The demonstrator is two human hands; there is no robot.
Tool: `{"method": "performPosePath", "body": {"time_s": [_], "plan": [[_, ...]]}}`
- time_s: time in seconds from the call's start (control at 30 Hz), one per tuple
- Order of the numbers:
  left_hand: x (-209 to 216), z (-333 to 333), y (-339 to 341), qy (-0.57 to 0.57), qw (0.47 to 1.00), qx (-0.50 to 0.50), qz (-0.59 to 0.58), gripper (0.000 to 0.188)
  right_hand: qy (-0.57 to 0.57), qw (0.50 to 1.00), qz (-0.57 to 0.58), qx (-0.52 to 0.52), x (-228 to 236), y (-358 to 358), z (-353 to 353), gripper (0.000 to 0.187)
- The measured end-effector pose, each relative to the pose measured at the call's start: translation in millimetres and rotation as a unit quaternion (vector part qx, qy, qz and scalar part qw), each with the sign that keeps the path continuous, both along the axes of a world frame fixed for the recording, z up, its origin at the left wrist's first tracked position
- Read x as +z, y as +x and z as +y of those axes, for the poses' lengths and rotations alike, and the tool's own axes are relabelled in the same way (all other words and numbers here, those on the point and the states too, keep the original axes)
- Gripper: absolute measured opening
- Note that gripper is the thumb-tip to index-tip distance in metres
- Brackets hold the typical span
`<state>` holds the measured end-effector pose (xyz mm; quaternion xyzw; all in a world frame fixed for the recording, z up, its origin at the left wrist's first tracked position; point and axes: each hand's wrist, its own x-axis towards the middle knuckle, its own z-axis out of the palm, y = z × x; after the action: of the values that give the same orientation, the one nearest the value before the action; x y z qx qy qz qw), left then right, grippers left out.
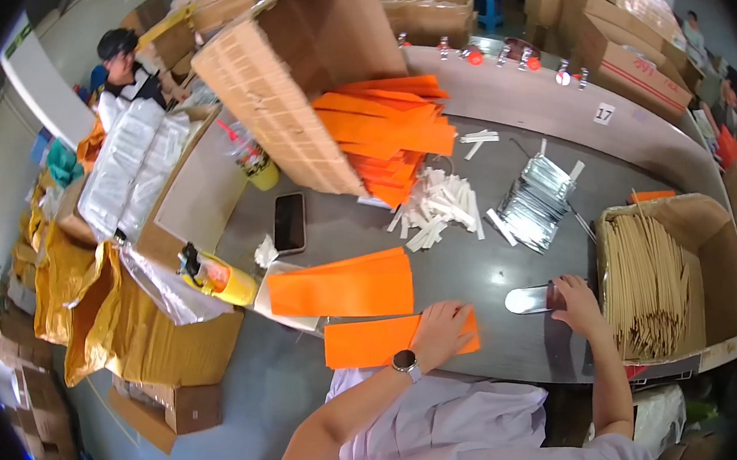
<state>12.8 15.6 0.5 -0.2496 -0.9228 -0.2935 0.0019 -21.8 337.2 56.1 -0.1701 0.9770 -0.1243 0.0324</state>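
Grey table [477, 264]. Tipped cardboard box [286, 88] at 12 o'clock, orange sleeves spilling out. Orange sleeve [370, 342] near 6 o'clock, left hand [443, 330] pressed flat on it. Right hand [574, 300] at 4 o'clock grips silver foil packet [528, 299].

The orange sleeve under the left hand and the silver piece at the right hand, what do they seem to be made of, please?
Orange sleeve: probably paper or thin card, matte, flat, with crisp edges. Silver piece: looks like metallised foil or film, glossy, catching bright glare, like the silver stack behind it.
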Motion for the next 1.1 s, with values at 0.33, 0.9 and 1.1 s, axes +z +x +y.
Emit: {"method": "performPosePath", "body": {"time_s": [0.33, 0.9, 1.1], "plan": [[-7.7, -4.8, -6.4, 0.206, 0.977, 0.052, -0.033, 0.033, -0.008, 0.998, 0.017, -0.054, -11.5, 2.3, -7.6, 0.057], [-3.2, 2.8, -16.9, 0.142, 0.988, 0.038, 0.049, 0.024, -0.074, 0.989, 0.119, 0.045, 25.2, 24.1, -34.8, 0.064], [-9.4, -1.2, -9.8, 0.161, 0.985, 0.045, 0.042, 0.025, -0.053, 0.985, 0.138, 0.088, 15.2, 40.9, -51.2, 0.062]]}}
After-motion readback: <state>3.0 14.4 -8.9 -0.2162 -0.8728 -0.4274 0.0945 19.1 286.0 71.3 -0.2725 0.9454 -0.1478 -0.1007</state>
